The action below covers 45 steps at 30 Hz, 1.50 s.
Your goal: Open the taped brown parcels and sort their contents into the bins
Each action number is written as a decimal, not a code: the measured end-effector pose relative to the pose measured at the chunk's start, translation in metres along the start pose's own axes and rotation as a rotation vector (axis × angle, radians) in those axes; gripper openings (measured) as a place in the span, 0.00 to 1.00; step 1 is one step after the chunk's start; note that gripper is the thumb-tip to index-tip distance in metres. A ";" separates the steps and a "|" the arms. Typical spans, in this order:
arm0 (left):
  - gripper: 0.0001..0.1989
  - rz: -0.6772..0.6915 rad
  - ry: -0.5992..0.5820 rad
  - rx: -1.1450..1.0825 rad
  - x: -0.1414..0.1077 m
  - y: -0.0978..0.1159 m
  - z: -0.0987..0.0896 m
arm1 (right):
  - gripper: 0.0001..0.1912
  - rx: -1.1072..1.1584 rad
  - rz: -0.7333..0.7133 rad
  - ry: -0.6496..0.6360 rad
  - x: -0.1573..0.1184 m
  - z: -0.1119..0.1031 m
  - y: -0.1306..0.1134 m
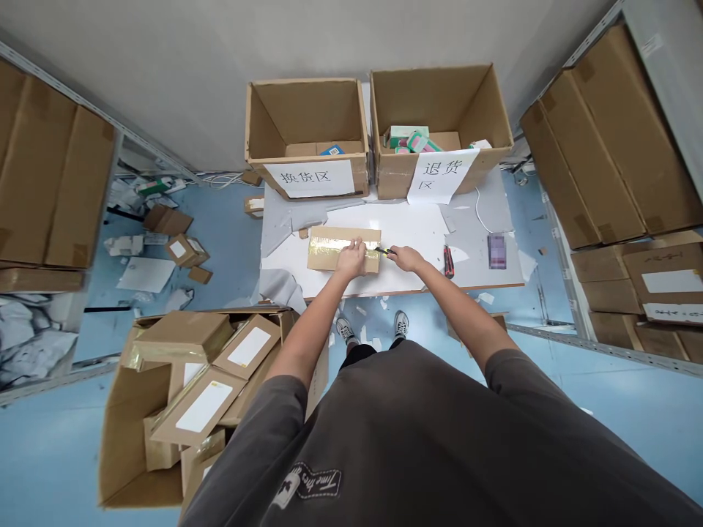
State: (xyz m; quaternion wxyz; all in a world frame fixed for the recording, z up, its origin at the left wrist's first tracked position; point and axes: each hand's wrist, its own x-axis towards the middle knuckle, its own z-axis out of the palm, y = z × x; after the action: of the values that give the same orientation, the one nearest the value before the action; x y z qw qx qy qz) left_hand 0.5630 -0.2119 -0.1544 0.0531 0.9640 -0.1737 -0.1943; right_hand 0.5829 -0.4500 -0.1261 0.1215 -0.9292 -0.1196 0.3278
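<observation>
A taped cardboard box point(328, 249) lies on the white table point(411, 221). My left hand point(352, 258) rests on the right part of its top, over the tape, with its fingers bent together and no object visible in them. Just right of the box, my right hand point(407, 258) is closed round a utility knife point(386, 251), whose tip points left at the box's right end. A red and black tool point(449, 261) lies to the right of that hand, and farther right is a purple item point(497, 252).
Two open cartons point(313, 159) point(387, 176) with paper signs stand at the table's back. A big carton point(118, 439) full of parcels is at the lower left. Shelves with boxes point(609, 146) flank both sides. Paper scraps and small boxes point(187, 250) lie on the floor.
</observation>
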 end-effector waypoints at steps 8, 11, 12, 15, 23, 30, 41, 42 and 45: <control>0.53 -0.013 -0.039 -0.013 0.000 0.001 -0.004 | 0.13 0.544 0.045 -0.104 0.003 0.021 0.008; 0.55 -0.017 -0.051 -0.005 0.001 0.000 -0.002 | 0.14 0.738 0.060 -0.092 0.003 0.035 0.006; 0.54 -0.021 -0.049 -0.002 0.001 0.000 -0.001 | 0.15 0.776 0.066 -0.085 0.003 0.038 0.005; 0.54 -0.034 -0.051 0.003 0.000 0.000 0.001 | 0.15 0.845 0.088 -0.053 0.000 0.047 0.001; 0.54 -0.037 -0.012 -0.003 0.000 -0.003 0.001 | 0.16 0.954 0.076 -0.037 -0.014 0.072 -0.018; 0.55 -0.027 -0.028 -0.066 -0.006 -0.004 -0.005 | 0.14 0.887 0.087 -0.004 -0.030 0.083 -0.012; 0.58 -0.134 -0.049 -0.114 0.049 -0.018 -0.033 | 0.21 0.684 0.095 0.196 -0.019 0.047 0.018; 0.60 -0.153 -0.053 -0.099 0.054 -0.017 -0.029 | 0.20 0.648 0.088 0.209 -0.017 0.046 0.018; 0.59 -0.172 -0.004 -0.067 0.060 -0.019 -0.020 | 0.18 0.552 0.091 0.256 -0.014 0.047 0.021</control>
State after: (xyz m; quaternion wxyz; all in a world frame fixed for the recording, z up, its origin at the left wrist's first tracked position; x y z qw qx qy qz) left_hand 0.6286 -0.2149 -0.1611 0.0679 0.9727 -0.0836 -0.2058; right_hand 0.5451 -0.4669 -0.1599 0.3687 -0.8993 0.0321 0.2332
